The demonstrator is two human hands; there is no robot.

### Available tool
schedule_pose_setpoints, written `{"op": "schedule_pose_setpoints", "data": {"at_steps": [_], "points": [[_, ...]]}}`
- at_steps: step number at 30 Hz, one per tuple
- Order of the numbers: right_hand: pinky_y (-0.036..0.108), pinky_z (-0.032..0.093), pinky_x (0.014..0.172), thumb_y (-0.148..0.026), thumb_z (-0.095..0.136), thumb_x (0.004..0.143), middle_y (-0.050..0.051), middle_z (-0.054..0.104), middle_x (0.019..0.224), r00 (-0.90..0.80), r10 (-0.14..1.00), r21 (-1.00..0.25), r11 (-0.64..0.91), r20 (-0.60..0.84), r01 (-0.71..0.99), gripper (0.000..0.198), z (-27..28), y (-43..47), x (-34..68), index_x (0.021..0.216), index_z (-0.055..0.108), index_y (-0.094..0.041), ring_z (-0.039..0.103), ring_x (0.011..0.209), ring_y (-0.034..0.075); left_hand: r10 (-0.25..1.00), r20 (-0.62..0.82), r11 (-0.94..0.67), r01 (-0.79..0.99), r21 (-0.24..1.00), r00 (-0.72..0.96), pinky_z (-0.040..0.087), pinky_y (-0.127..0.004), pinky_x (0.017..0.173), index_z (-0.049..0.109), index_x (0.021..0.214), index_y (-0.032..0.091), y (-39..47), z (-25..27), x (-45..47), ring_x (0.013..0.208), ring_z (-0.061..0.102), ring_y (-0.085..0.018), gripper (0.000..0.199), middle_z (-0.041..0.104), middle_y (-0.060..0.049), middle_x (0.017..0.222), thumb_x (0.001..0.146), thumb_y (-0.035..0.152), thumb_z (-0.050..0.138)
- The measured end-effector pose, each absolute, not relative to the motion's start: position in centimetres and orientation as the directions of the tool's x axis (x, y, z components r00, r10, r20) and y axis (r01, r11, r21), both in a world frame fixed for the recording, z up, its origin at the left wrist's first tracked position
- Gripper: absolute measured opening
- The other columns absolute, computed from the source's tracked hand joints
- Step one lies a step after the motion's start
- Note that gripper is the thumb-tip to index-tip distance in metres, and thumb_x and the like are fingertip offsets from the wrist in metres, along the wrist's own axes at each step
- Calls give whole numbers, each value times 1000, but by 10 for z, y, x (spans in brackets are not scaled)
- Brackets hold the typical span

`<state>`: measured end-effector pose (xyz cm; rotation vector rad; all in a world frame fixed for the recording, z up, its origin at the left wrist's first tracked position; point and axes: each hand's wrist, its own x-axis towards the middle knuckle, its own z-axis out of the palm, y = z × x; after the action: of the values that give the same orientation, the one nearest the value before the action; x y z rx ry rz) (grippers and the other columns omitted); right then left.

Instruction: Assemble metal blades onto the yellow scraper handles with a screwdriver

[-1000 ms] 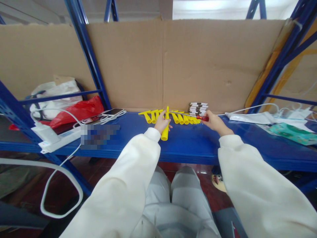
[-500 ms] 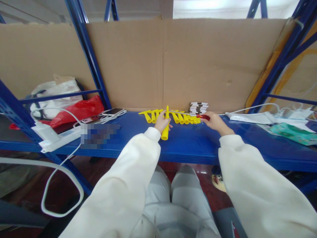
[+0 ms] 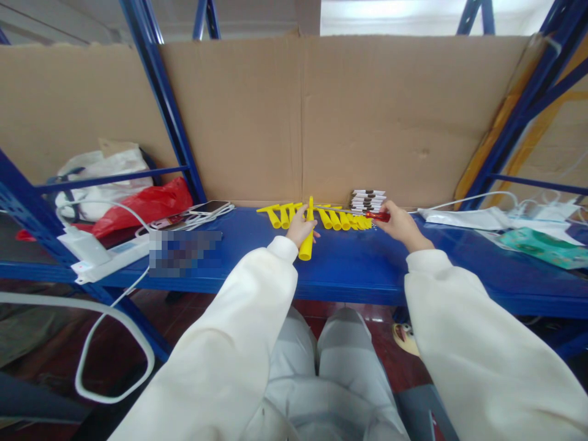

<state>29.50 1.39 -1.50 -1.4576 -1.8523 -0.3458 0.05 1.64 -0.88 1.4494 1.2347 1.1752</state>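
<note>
Since half a second ago, the right hand [image 3: 399, 225] has shifted its fingers on the screwdriver [image 3: 378, 216], so that more of the red handle shows to me now, while the left hand [image 3: 299, 229] and the yellow piece [image 3: 305, 246] have stayed put.

Through the head camera, my only view, I see the left hand curled around the upper part of the yellow piece, which is held over the middle of the bench [image 3: 353, 263], its narrow end pointing away and its wide round end toward me. Whether it touches the bench I can't tell. At the right hand, thumb and fingers are pinched together on the screwdriver's handle, and its shaft runs left, nearly level, to the narrow part of the yellow piece; the tip is too small for me to say if it is seated there.

Behind the hands I have a left row of yellow pieces [image 3: 275, 219], a right row of yellow pieces [image 3: 337, 222], and just past that some small yellow parts [image 3: 362, 223]. Near the right hand sits a stack of white packets [image 3: 368, 202] with dark bands, in front of the cardboard [image 3: 390, 122]
</note>
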Motion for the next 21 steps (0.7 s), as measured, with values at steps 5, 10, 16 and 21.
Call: {"op": "schedule_pose_setpoints", "data": {"at_steps": [5,10,16,21], "points": [[31,46,64,-29,68,75,7,70,83,-88,675,-233,370,733,899,16,-15,16,296,84,56,-25,62,73,24,992,113,-121,157,980,59,54,-21,45,28,162,27,16,-9,1,60,70,-13,80,65,-15,126,89,9,56],[35,51,73,-30,70,76,10,71,88,-116,665,-220,400,738,889,13,-14,17,297,83,63,-22,65,80,26,992,113,-120,148,982,54,51,-20,42,28,162,24,14,-7,1,56,67,-11,79,65,-16,128,89,8,55],[42,54,84,-32,70,80,13,75,97,-138,685,-213,402,715,891,18,-15,18,299,93,71,-20,69,90,31,993,112,-117,144,983,42,50,-19,41,27,162,25,11,-6,1,53,64,-9,80,64,-16,128,89,7,54],[45,56,86,-33,68,82,13,76,100,-151,682,-214,419,715,882,23,-17,21,300,100,74,-19,70,93,31,993,111,-117,163,980,50,53,-20,44,26,163,25,11,-6,1,60,69,-12,80,64,-16,128,89,8,54]]}}
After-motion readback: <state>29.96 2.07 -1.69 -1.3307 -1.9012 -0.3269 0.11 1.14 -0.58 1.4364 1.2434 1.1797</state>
